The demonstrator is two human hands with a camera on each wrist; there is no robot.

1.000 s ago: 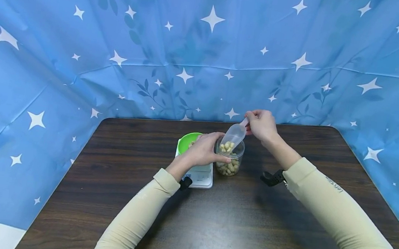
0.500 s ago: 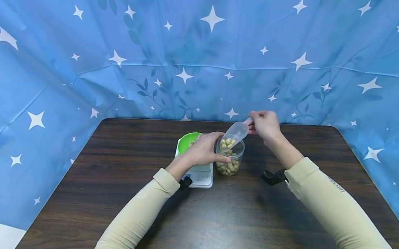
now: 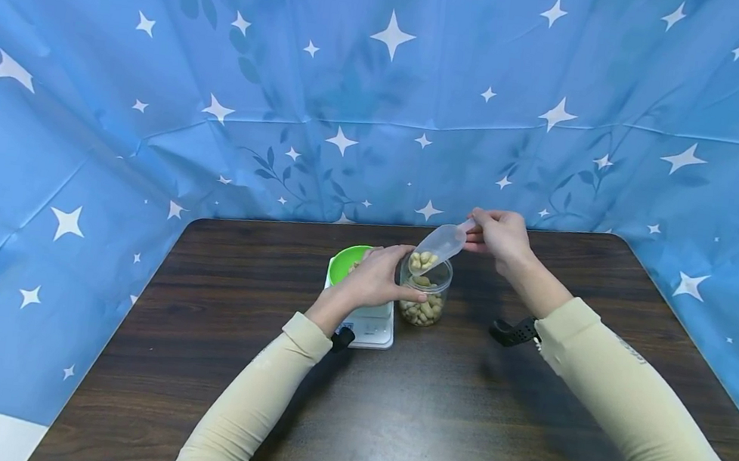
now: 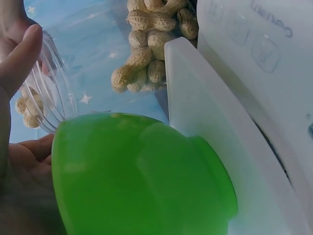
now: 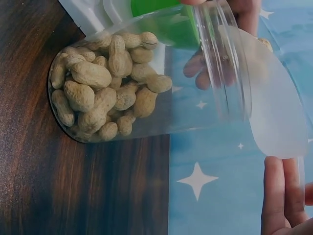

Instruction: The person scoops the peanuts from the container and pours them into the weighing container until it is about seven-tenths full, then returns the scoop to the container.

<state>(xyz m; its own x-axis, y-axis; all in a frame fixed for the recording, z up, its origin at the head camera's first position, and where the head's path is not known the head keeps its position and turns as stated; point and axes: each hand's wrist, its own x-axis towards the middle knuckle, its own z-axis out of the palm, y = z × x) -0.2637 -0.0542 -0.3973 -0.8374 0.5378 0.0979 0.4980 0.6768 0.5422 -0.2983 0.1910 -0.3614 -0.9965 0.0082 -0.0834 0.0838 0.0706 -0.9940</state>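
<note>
A clear jar, part filled with peanuts in their shells, stands upright on the table. My left hand holds it near the rim, thumb at the front and fingers round the far side. In my right hand is the handle of a translucent white scoop, pinched between thumb and fingers. Several peanuts lie in the scoop, whose lower end dips into the jar's mouth. Left of the jar, a green bowl sits on a white kitchen scale, partly hidden by my left hand.
The dark wooden table has its back edge close behind the jar and scale. Behind it hangs a blue cloth with white stars. A black strap hangs at my right wrist.
My right hand has shifted a little to the right, and the scoop has tilted flatter with its peanuts still inside. The left hand and the jar have stayed put.
</note>
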